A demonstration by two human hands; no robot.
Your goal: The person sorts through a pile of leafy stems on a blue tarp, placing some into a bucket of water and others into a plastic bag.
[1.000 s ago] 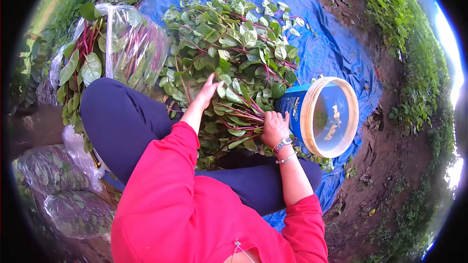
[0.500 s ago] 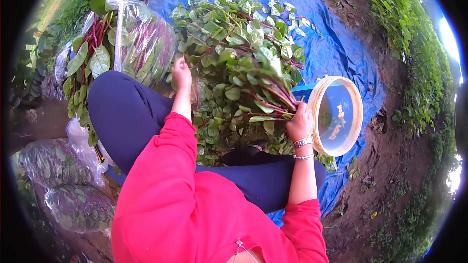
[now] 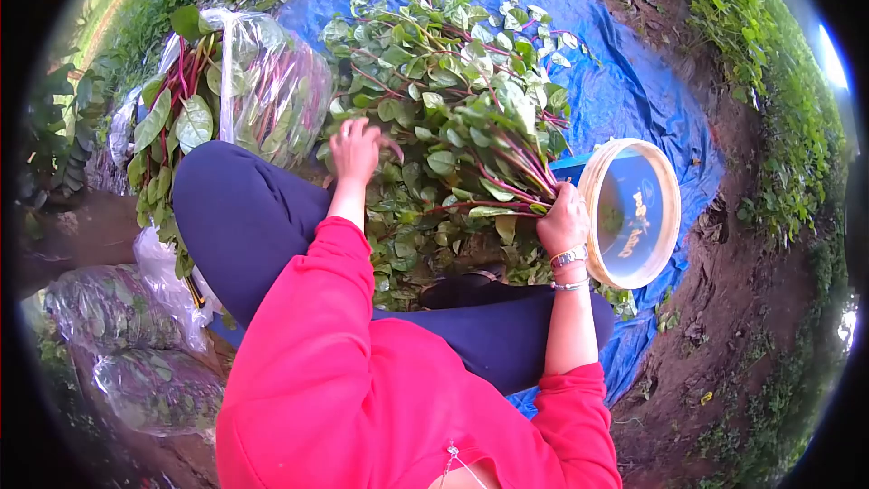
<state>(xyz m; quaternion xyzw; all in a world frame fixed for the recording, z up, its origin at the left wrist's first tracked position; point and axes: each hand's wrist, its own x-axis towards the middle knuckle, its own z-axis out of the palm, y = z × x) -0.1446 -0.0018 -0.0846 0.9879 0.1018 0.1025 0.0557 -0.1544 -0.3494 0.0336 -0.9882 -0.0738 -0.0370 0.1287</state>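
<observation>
My right hand point(image 3: 563, 219) is closed round the lower stems of a bunch of leafy greens point(image 3: 507, 156) with purplish stems. The leafy ends point up and left, over a wide pile of the same greens point(image 3: 407, 63). My left hand point(image 3: 356, 150) hovers at the left side of the pile, fingers apart, with nothing visibly held. Just left of it, a clear plastic bag point(image 3: 282, 95) packed with stems and leaves stands against my knee. Beside my right hand, a blue bucket point(image 3: 634, 249) with a whitish rim is tipped towards me.
A blue tarp point(image 3: 634, 91) lies under the pile and bucket. More filled plastic bags point(image 3: 156, 389) rest on the ground at the lower left. Bare soil point(image 3: 697, 326) and green plants point(image 3: 769, 109) border the tarp on the right. My folded legs point(image 3: 253, 217) frame the near side.
My left hand has moved slightly right and down, and its fingers have spread. My right hand still grips the bunch, in nearly the same place.
</observation>
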